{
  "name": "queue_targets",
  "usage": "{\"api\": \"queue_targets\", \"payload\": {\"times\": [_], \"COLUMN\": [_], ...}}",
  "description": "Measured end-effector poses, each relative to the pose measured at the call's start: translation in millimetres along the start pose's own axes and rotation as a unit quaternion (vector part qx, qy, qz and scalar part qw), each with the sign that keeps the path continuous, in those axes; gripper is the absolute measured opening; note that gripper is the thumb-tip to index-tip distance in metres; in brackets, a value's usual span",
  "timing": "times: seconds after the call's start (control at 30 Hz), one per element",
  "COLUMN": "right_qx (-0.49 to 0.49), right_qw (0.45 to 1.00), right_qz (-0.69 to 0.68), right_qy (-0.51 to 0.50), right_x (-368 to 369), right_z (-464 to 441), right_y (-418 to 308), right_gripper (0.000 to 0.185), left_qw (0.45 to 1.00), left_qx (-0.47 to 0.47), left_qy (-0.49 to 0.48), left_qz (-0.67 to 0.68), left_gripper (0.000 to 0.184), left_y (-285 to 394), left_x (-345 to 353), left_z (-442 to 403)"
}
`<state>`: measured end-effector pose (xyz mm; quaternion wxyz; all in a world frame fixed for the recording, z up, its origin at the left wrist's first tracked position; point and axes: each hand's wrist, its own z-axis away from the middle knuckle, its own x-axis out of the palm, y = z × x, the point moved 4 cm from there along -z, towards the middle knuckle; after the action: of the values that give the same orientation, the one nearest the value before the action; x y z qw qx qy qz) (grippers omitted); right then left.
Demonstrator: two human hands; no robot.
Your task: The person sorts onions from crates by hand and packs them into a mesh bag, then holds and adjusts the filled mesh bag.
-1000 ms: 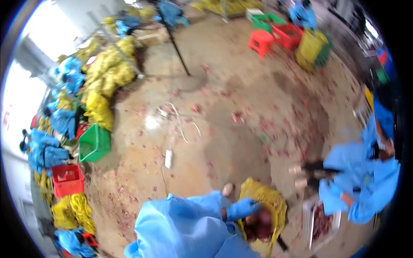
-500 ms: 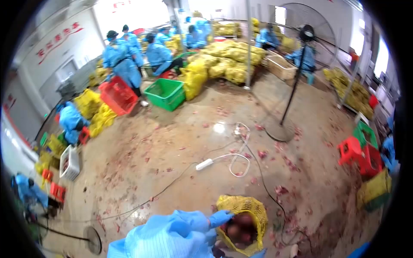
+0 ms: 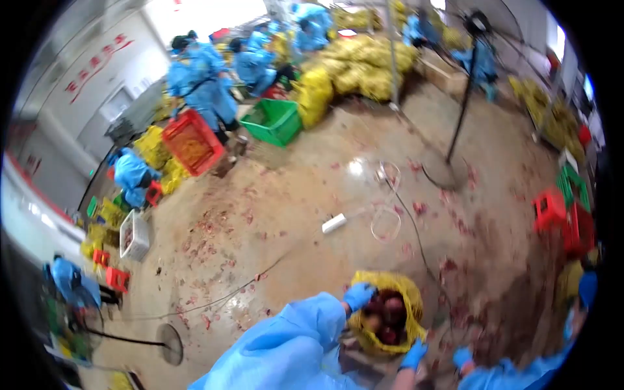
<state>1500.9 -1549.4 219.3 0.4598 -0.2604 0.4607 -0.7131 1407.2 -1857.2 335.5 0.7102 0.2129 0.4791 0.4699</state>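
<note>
Your gloved left hand (image 3: 359,296) has its fingers clenched on the upper-left rim of the yellow mesh bag (image 3: 415,304), which stands on the floor (image 3: 305,266) before you, open and holding dark red round produce (image 3: 393,305); your right hand (image 3: 413,356) is at its lower-right rim, though you cannot tell whether those fingers grasp it. Just right of it, a co-worker's gloved hand (image 3: 463,357) is noted. Beyond lie a white power strip (image 3: 334,223), then a red crate (image 3: 192,143), a green crate (image 3: 279,133) and piled yellow sacks (image 3: 364,65).
</note>
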Motion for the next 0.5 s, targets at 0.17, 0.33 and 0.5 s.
{"api": "queue_targets", "payload": {"times": [0.17, 0.33, 0.5], "right_qx": [0.039, 0.017, 0.07], "right_qw": [0.974, 0.949, 0.973], "right_qz": [0.195, 0.275, 0.075], "right_qy": [0.111, 0.153, 0.208], "right_x": [-14, -48, -33], "right_z": [38, 50, 73], "right_y": [-37, -43, -81], "right_gripper": [0.032, 0.029, 0.018], "left_qw": [0.995, 0.997, 0.984], "left_qx": [0.06, 0.005, -0.066], "left_qy": [0.009, 0.001, -0.096], "left_qz": [-0.084, -0.075, 0.132], "left_gripper": [0.031, 0.025, 0.021], "left_y": [-8, 6, 27], "left_x": [-13, -26, -19], "left_z": [-7, 1, 13]}}
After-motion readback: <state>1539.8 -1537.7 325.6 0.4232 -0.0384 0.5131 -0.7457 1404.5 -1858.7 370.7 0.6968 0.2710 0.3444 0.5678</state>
